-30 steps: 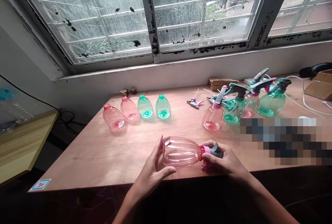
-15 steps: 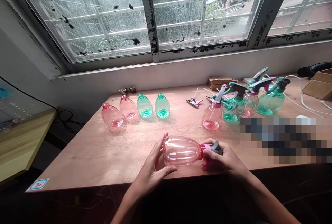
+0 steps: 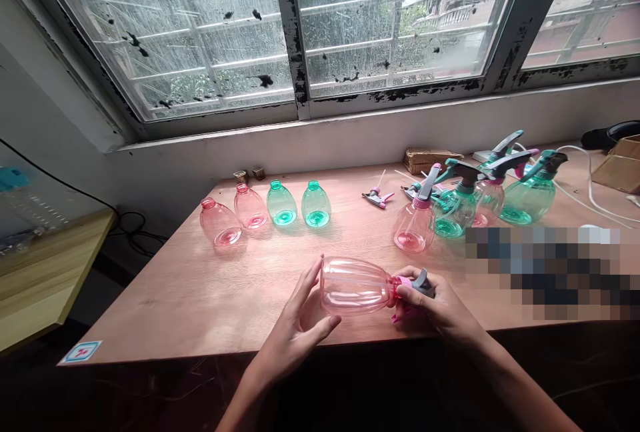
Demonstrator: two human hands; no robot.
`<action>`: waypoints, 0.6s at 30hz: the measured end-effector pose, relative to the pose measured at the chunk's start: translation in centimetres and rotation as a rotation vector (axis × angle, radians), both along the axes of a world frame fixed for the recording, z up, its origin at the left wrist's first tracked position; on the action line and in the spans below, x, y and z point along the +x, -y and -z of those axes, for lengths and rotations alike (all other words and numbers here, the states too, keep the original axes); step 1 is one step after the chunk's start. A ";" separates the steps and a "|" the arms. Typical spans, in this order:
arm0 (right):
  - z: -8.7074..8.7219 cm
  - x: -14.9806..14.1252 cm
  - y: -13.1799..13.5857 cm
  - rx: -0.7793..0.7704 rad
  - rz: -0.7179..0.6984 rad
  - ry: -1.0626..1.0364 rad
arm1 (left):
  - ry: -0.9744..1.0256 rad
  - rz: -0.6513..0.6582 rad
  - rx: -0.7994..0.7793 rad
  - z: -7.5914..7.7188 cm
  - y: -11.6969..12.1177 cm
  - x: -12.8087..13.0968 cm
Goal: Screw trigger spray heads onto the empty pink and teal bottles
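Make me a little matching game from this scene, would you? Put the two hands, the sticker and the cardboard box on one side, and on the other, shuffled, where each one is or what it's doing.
Column one
1. Left hand
2. Right hand
3. Sticker
4. Cardboard box

Column two
A. At the near left corner of the table
B. Spread open by the base of the held pink bottle
C. At the picture's right edge
D. Closed around the spray head of that bottle

Right pairs: 1-B, 2-D, 3-A, 4-C
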State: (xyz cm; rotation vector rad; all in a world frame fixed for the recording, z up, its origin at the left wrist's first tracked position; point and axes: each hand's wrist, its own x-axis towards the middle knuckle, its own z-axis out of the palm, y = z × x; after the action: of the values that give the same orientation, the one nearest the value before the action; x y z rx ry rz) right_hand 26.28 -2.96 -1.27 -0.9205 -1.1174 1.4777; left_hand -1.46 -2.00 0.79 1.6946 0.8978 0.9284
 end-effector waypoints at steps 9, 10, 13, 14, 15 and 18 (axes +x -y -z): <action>-0.1 -0.1 0.1 -0.023 -0.007 0.022 | -0.011 -0.025 -0.007 0.1 -0.4 -0.1; -0.2 -0.1 0.1 -0.025 -0.007 0.023 | -0.038 -0.029 0.020 0.0 -0.4 -0.1; -0.1 -0.1 0.1 -0.023 0.005 0.016 | -0.058 -0.013 0.052 -0.3 -0.2 -0.1; -0.1 -0.1 0.0 -0.023 0.008 0.012 | -0.034 0.000 0.036 -0.3 -0.1 -0.1; 0.0 -0.1 0.0 -0.021 0.007 0.009 | -0.006 0.015 0.013 -0.2 0.0 -0.1; -0.1 -0.1 0.0 -0.021 -0.002 0.013 | 0.074 0.042 -0.061 0.1 0.0 -0.1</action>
State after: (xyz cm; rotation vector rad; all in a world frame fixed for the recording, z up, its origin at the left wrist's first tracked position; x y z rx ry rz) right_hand 26.16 -2.95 -1.21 -0.9450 -1.1149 1.4898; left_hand -1.53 -2.03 0.68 1.6113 0.8302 0.9210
